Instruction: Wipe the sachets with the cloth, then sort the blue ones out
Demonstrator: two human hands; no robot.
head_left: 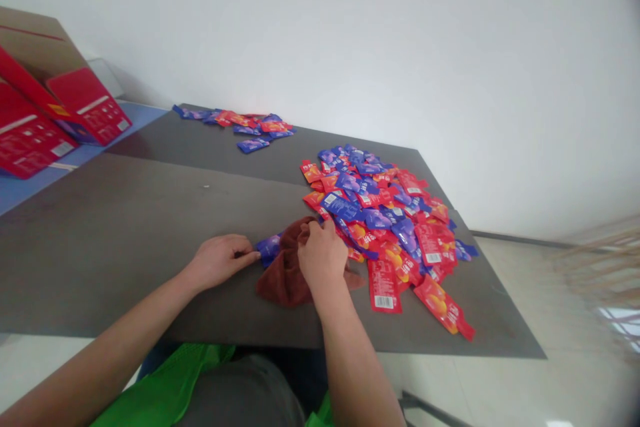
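Note:
A brown cloth (286, 277) lies bunched near the table's front edge, partly over a purple packet (269, 250). My right hand (323, 253) is closed around the top of the cloth, fingers bent into its folds. To the left, my left hand (223, 260) pinches the left end of the purple packet between thumb and fingers. Just beyond and right of my right hand spreads a big heap of red and purple packets (383, 213), some overlapping each other.
A smaller group of red and purple packets (250, 123) lies at the back of the grey table (150, 213). Red cartons (95, 107) stand on a blue surface at the far left. A white wall (320, 47) rises behind the table.

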